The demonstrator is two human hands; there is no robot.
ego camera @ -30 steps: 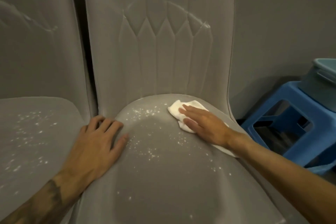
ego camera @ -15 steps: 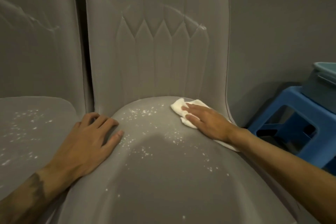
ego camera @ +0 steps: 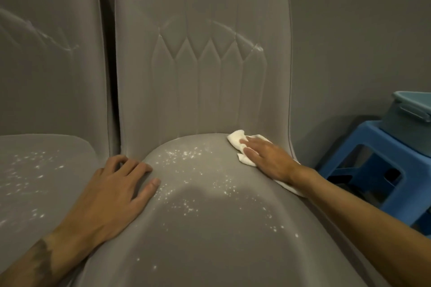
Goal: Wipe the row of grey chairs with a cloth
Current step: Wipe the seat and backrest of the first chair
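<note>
The left hand is lying flat on the grey chair at its left seat edge, grip wide and empty. Farther back, the right hand, grip flat with straight fingers, is pressing the white cloth onto the seat's rear right corner.

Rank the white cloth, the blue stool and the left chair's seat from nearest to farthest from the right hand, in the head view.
1. white cloth: pressed under the right hand, at the seat's back right.
2. blue stool: beside this chair, on the right.
3. left chair's seat: far left, beyond the left hand.
</note>
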